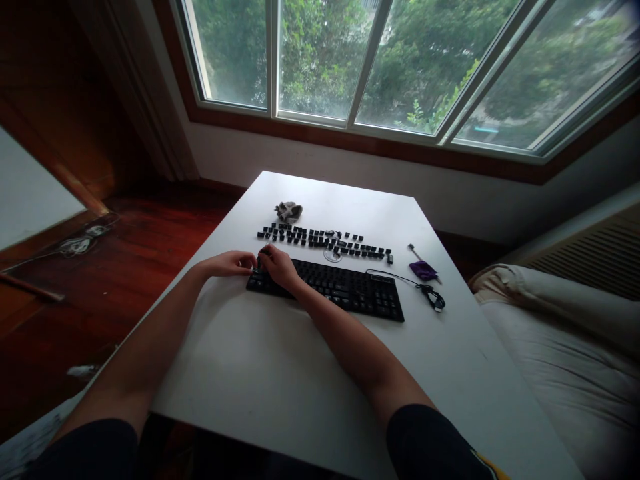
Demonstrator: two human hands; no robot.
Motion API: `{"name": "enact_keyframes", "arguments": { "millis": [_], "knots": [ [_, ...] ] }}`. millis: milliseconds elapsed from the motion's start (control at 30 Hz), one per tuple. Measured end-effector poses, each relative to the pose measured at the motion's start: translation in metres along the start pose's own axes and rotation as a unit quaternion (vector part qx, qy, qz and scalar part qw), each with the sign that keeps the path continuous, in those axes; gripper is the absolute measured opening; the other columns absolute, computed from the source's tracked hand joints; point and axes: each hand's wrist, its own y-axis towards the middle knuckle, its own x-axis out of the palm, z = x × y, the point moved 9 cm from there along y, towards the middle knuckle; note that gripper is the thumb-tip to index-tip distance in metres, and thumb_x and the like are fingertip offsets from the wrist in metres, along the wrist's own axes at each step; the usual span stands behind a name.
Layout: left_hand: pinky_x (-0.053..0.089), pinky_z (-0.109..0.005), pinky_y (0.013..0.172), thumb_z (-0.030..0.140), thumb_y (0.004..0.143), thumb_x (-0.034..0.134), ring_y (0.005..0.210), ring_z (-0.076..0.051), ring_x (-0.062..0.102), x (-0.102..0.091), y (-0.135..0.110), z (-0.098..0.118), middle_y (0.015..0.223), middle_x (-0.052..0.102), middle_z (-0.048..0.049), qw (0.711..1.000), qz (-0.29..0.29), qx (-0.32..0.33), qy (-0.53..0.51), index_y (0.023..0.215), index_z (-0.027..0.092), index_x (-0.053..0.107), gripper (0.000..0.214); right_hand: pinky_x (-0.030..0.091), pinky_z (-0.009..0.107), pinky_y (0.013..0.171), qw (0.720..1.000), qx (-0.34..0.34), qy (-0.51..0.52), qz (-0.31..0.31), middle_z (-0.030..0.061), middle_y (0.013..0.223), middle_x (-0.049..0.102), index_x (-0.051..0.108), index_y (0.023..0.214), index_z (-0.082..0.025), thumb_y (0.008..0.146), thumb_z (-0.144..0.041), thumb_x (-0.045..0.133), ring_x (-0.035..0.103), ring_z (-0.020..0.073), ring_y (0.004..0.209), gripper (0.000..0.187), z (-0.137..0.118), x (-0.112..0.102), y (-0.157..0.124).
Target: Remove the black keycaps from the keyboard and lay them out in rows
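A black keyboard (345, 290) lies across the white table, with its far left corner under my hands. My left hand (234, 263) rests at that end, thumb and fingers bent together against the keyboard's edge. Above the top left keys, my right hand (278, 267) is closed in a pinch with the fingertips pointing down; whatever is between them is too small to make out. Behind the keyboard, loose black keycaps (320, 238) stand in uneven rows. A thin wire loop (333, 256) lies between the keycaps and the keyboard.
A crumpled grey cloth (289, 212) sits beyond the keycaps. To the right are a purple cloth (423, 270), a small thin-handled tool (413, 251) and the coiled keyboard cable (433, 297). A padded pale seat (540, 353) flanks the table (280, 373) on the right.
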Motion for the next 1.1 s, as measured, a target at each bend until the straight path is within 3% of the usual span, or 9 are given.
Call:
{"name": "enact_keyframes", "arguments": {
  "millis": [167,367,467,767,1000,1100],
  "knots": [
    [0.047,-0.027,0.071,0.056,0.079,0.068,0.080,-0.020,0.061,-0.001,0.003,-0.001,0.091,0.069,-0.0050,1.000,0.007,0.007,0.001,0.106,0.017,0.068,0.048,0.043,0.026,0.073,0.983,-0.052,-0.167,-0.050,0.0021,0.093,0.072,0.063,0.096,-0.023,0.096,-0.033,0.057,0.065,0.0192,0.084,0.011,-0.024,0.013,0.004],
    [0.046,-0.027,0.070,0.057,0.078,0.069,0.078,-0.021,0.061,0.000,0.006,-0.003,0.088,0.068,-0.0045,1.000,0.022,0.006,0.002,0.104,0.016,0.067,0.049,0.041,0.026,0.074,0.970,-0.077,-0.220,-0.066,0.0035,0.105,0.072,0.062,0.102,-0.024,0.101,-0.038,0.052,0.065,0.0194,0.087,0.017,-0.025,0.019,-0.003],
    [0.047,-0.027,0.073,0.056,0.079,0.069,0.080,-0.021,0.061,0.003,0.006,0.002,0.089,0.067,-0.0043,1.000,0.014,0.015,-0.001,0.104,0.017,0.066,0.047,0.041,0.026,0.076,0.974,-0.083,-0.201,-0.056,0.0028,0.106,0.072,0.062,0.104,-0.025,0.102,-0.038,0.050,0.065,0.0187,0.088,0.018,-0.021,0.016,-0.005],
    [0.047,-0.027,0.075,0.056,0.085,0.063,0.082,-0.019,0.058,0.006,0.003,0.007,0.091,0.064,-0.0032,1.000,0.009,0.002,0.010,0.103,0.019,0.062,0.041,0.045,0.025,0.074,0.998,-0.020,-0.066,-0.013,-0.0030,0.077,0.071,0.061,0.096,-0.024,0.099,-0.036,0.051,0.065,0.0157,0.075,0.016,-0.006,-0.001,-0.003],
    [0.045,-0.027,0.077,0.054,0.092,0.053,0.083,-0.019,0.060,0.003,0.004,0.018,0.096,0.068,-0.0031,0.997,0.022,0.026,0.068,0.106,0.021,0.060,0.036,0.051,0.025,0.068,0.997,0.028,0.066,0.006,-0.0047,0.069,0.068,0.055,0.097,-0.024,0.099,-0.039,0.047,0.068,0.0143,0.064,0.017,0.013,-0.002,0.002],
    [0.045,-0.028,0.076,0.051,0.091,0.055,0.084,-0.020,0.061,0.003,0.005,0.024,0.096,0.069,-0.0036,0.997,0.020,0.041,0.069,0.104,0.021,0.060,0.033,0.052,0.026,0.068,0.997,0.023,0.066,0.018,-0.0051,0.066,0.067,0.055,0.096,-0.025,0.098,-0.041,0.049,0.068,0.0144,0.063,0.017,0.013,-0.003,0.001]
  ]
}}
